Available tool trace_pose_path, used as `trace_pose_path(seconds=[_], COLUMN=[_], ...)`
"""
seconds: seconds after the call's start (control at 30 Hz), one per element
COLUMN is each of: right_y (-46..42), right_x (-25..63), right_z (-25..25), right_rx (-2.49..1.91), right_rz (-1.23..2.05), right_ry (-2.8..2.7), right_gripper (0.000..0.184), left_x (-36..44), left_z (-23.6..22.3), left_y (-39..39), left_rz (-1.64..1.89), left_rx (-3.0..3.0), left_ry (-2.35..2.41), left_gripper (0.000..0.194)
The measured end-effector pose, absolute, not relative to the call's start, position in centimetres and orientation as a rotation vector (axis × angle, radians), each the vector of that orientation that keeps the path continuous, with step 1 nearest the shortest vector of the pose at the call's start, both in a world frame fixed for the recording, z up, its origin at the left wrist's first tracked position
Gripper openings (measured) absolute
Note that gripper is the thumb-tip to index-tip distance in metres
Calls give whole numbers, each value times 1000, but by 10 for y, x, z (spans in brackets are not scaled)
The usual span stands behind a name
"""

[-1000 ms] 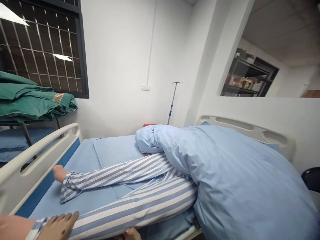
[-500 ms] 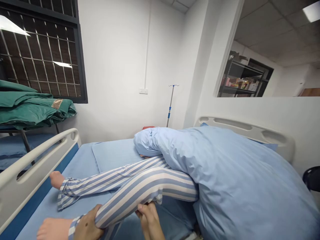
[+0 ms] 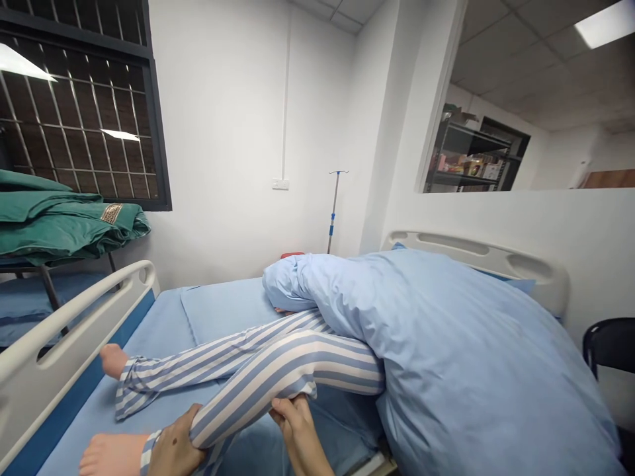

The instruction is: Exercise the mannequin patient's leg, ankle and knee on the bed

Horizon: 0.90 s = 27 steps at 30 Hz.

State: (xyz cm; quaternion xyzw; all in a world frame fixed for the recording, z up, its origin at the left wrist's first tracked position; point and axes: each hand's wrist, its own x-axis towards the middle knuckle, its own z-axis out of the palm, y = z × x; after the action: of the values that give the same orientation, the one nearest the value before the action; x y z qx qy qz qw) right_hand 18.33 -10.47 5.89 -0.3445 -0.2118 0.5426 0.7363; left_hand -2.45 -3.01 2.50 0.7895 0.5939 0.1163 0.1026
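Note:
A manikin-like figure in blue-and-white striped pajama trousers lies on the bed, its near knee bent and raised. My left hand is wrapped round the near lower leg just above the bare foot. Under the bent knee, my right hand is closed on the trouser cloth at the back of the calf; its fingertips are partly hidden. The far leg lies stretched toward the foot end. A light blue quilt, bunched up, covers the upper body.
A bed footboard stands at left, a headboard at right. Beyond the bed are an IV pole and a red object. Folded green cloth lies at far left. A black chair stands at right.
The view has turned slightly to the right, showing more of the black chair. Both hands keep their places on the leg, which looks unmoved.

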Motion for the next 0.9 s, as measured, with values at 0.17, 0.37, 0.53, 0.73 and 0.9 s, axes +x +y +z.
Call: trace_pose_path(seconds=[0.17,0.37,0.53,0.73,0.9], right_y=[-99,-97,-102,-105,-105], right_x=[172,140,126,129,136], right_z=[23,-22,-46,-57,-45], right_rx=[-704,-609,-574,-577,-638], right_rz=[1290,1487,1625,1653,1526], right_ry=[-270,-50,44,34,-48], right_gripper=[35,26,21,20,23], left_x=[-65,-110,-111,-112,-112], left_z=[40,68,75,54,37], left_y=[-25,-40,-58,-58,-51], left_rz=[346,155,-107,-143,49], left_rx=[2518,2709,2741,2723,2670], left_ry=[1807,1910,1935,1963,2017], left_gripper=[54,55,59,58,55])
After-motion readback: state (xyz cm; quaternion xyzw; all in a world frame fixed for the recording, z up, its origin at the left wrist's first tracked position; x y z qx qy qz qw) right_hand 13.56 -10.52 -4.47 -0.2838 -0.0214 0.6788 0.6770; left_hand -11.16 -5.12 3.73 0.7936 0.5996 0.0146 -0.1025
